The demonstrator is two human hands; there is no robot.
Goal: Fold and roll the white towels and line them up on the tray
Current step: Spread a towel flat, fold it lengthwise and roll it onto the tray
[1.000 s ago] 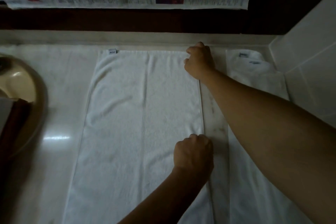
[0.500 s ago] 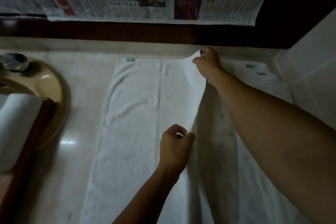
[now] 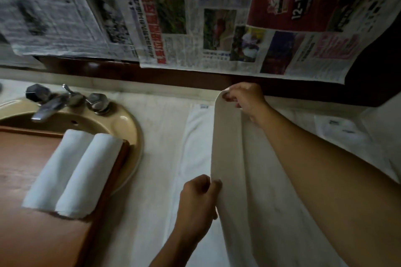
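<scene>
White terry fills the counter in front of me: the towel lies lengthwise at 6 o'clock, its right edge lifted. My right hand pinches the far corner at 12 o'clock; my left hand pinches the same edge nearer me. Its near end runs off the bottom, and my right forearm hides part of it. At 9 o'clock the wooden tray, cut off at the left, carries two rolled towels side by side across the sink. More folded towels at 2 o'clock are dim. The tap is blurred.
</scene>
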